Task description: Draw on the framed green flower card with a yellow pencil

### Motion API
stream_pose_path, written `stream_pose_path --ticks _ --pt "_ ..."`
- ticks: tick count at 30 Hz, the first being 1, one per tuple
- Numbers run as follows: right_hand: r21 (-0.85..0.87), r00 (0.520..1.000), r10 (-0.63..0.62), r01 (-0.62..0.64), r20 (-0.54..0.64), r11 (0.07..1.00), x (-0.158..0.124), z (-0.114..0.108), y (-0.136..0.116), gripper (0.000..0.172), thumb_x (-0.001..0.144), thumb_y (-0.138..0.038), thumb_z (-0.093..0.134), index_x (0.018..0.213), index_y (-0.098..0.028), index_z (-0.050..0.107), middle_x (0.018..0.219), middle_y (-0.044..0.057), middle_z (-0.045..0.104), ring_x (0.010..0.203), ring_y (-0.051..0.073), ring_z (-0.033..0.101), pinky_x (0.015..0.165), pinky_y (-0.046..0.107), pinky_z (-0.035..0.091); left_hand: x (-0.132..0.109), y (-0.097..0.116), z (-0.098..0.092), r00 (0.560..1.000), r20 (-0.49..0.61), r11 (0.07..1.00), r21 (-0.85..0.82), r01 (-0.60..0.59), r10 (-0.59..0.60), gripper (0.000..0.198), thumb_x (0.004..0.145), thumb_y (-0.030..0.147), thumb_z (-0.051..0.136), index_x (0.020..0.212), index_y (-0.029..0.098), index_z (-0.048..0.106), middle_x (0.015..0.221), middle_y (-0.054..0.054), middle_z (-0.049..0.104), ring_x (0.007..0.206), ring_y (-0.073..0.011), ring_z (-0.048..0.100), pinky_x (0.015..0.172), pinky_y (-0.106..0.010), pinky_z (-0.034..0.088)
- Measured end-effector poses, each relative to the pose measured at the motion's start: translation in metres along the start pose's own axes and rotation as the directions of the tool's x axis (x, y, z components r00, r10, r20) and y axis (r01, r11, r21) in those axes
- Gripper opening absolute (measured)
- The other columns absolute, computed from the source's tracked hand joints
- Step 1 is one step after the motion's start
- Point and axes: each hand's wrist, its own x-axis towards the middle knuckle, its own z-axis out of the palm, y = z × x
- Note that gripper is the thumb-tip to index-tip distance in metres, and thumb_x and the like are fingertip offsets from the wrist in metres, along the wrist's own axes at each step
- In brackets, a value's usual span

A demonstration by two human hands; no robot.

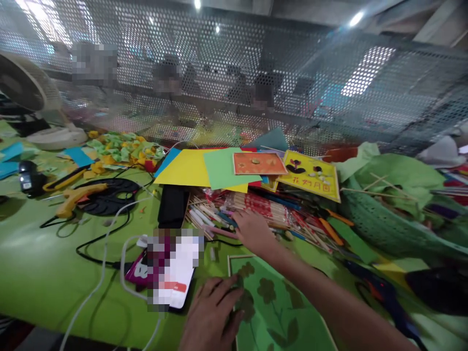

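The green card (268,304) is lying near on the counter (36,273), with the left hand (214,312) resting loosely curled at its left edge; whether it is gripping, I cannot tell. Beyond the card, the right hand (253,231) is reaching, slightly bent, among pens (200,218) and sticks (280,210), its hold hidden. It seems to be searching, so the next move is probably calling for a narrow pinch.

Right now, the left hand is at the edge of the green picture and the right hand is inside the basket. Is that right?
Not quite: the head view shows the right hand at the pens, with the basket farther to the right. The left hand is indeed at the edge of the green picture.
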Motion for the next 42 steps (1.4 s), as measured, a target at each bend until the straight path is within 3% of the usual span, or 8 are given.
stream_pose_path --ticks 10,13,21,24,27,31,36,42 --pt "0.167 0.989 0.052 -0.028 -0.141 0.986 -0.027 -0.02 0.017 0.029 0.09 -0.013 0.06 0.117 -0.018 0.069 0.113 0.009 0.075 0.108 0.025 0.065 0.094 0.036 0.047 -0.001 -0.015 0.003 0.989 -0.103 0.993 0.047 -0.105 0.109 0.033 0.094 0.029 0.062 0.127 0.026 0.066 0.122 -0.002 0.076 0.1 -0.0194 0.073 0.084 -0.032 0.063" --pt "0.397 0.972 0.083 0.011 -0.218 0.918 -0.054 -0.033 0.024 0.027 0.088 -0.011 0.061 0.111 -0.018 0.072 0.107 0.009 0.076 0.1 0.025 0.067 0.088 0.037 0.049 -0.006 -0.02 0.0 0.984 -0.151 0.995 0.036 -0.089 0.093 0.042 0.094 0.023 0.061 0.135 0.026 0.06 0.127 -0.003 0.074 0.109 -0.0184 0.071 0.093 -0.03 0.06" --pt "0.668 1.0 -0.026 0.017 0.004 0.744 -0.126 -0.054 0.017 0.037 0.077 -0.001 0.06 0.101 -0.024 0.076 0.093 0.001 0.073 0.087 0.018 0.066 0.081 0.031 0.049 0.002 -0.001 -0.005 0.94 -0.316 0.99 0.008 0.14 -0.13 0.056 0.096 0.019 0.055 0.151 0.03 0.046 0.153 -0.006 0.054 0.141 -0.0256 0.049 0.109 -0.042 0.047" --pt "0.697 0.999 -0.032 -0.007 0.043 0.717 -0.139 -0.056 0.01 0.038 0.074 -0.001 0.062 0.1 -0.026 0.077 0.09 -0.001 0.072 0.086 0.018 0.065 0.081 0.03 0.048 0.011 0.002 -0.005 0.963 -0.257 0.996 0.001 0.089 -0.086 0.053 0.096 0.021 0.053 0.149 0.028 0.049 0.139 -0.007 0.064 0.13 -0.0245 0.057 0.103 -0.039 0.048" --pt "0.732 0.999 -0.024 -0.012 0.038 0.682 -0.144 -0.054 0.009 0.034 0.075 -0.002 0.065 0.097 -0.025 0.077 0.089 -0.001 0.072 0.086 0.018 0.066 0.08 0.03 0.048 0.016 -0.001 -0.006 0.987 -0.161 1.0 -0.028 -0.005 0.0 0.048 0.095 0.019 0.055 0.142 0.03 0.055 0.108 -0.003 0.074 0.1 -0.0199 0.068 0.09 -0.034 0.052" --pt "0.791 1.0 0.002 0.007 -0.01 0.612 -0.137 -0.045 0.027 0.013 0.092 -0.021 0.065 0.1 -0.023 0.075 0.096 0.003 0.076 0.09 0.02 0.069 0.081 0.032 0.052 0.018 -0.005 -0.01 0.994 -0.109 1.0 -0.025 0.007 -0.009 0.031 0.097 0.022 0.057 0.127 0.027 0.064 0.092 -0.001 0.075 0.084 -0.0189 0.069 0.081 -0.033 0.052" --pt "0.484 0.944 0.19 -0.037 -0.269 0.874 -0.112 -0.03 0.084 0.019 0.098 -0.022 0.056 0.1 -0.019 0.074 0.102 0.009 0.077 0.096 0.025 0.07 0.09 0.041 0.051 0.023 -0.013 -0.015 0.965 -0.174 0.978 0.032 0.207 -0.199 0.03 0.103 0.029 0.047 0.126 0.024 0.066 0.105 -0.006 0.076 0.092 -0.0235 0.069 0.082 -0.038 0.052" --pt "0.055 0.974 0.104 -0.094 -0.203 0.994 -0.096 -0.013 0.12 0.024 0.094 -0.012 0.054 0.102 -0.019 0.076 0.103 0.011 0.075 0.102 0.027 0.067 0.092 0.042 0.051 0.028 -0.023 -0.011 0.943 -0.124 0.936 0.135 0.325 -0.309 0.048 0.101 0.016 0.037 0.146 0.024 0.054 0.109 -0.006 0.072 0.1 -0.0236 0.065 0.101 -0.046 0.048"
